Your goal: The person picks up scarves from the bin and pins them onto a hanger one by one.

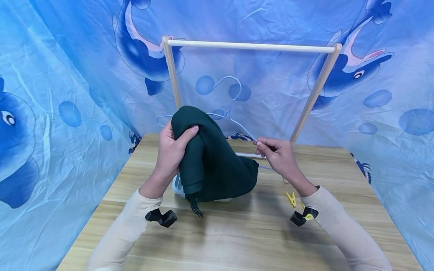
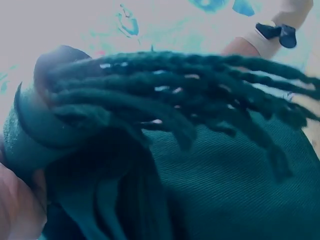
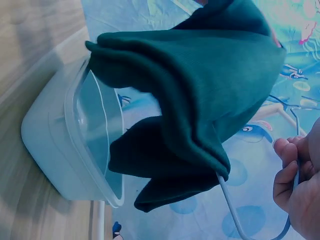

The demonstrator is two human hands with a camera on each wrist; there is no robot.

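Note:
A dark green scarf (image 1: 220, 162) with a twisted fringe (image 1: 194, 205) hangs folded from my left hand (image 1: 171, 148), whose thumb lies over the cloth. In the left wrist view the fringe (image 2: 165, 95) stretches across the scarf (image 2: 230, 170). My right hand (image 1: 276, 154) pinches the right end of a pale blue wire hanger (image 1: 240, 122), its hook pointing up. Part of the hanger is hidden behind the scarf. The right wrist view shows the hanger's bar (image 3: 230, 205) running under the scarf (image 3: 200, 85), beside the curled fingers of my right hand (image 3: 300, 185).
Beneath the scarf stands a translucent plastic tub (image 3: 55, 130) on the wooden table (image 1: 234, 237). A rack with a white rail (image 1: 251, 46) and wooden posts rises at the back. A yellow clothespin (image 1: 291, 199) lies near my right wrist. Blue dolphin-print curtains (image 1: 278, 22) surround the table.

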